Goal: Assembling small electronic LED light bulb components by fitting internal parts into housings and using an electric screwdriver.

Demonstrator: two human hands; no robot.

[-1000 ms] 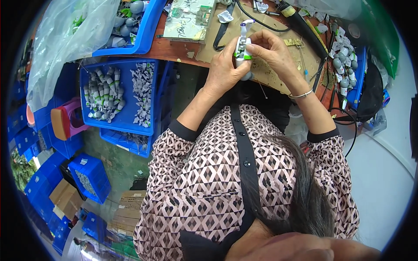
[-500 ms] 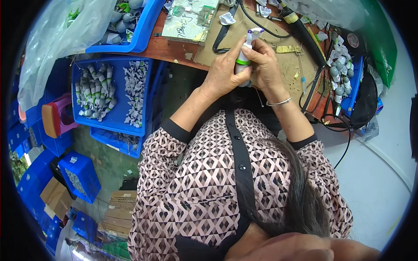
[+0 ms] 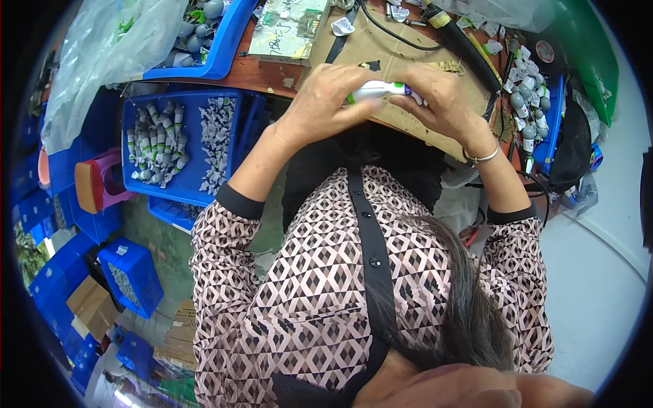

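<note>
The left hand is wrapping its grip around a white-and-green piece near the counter; the right hand is pinching its purple end. Its parts are seemingly sitting joined, while loose white bits are lying in a tray.

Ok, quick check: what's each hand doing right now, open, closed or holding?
Left hand: closed, holding one end of a white-and-green gadget.
Right hand: closed, fingers around the gadget's other end.
</note>
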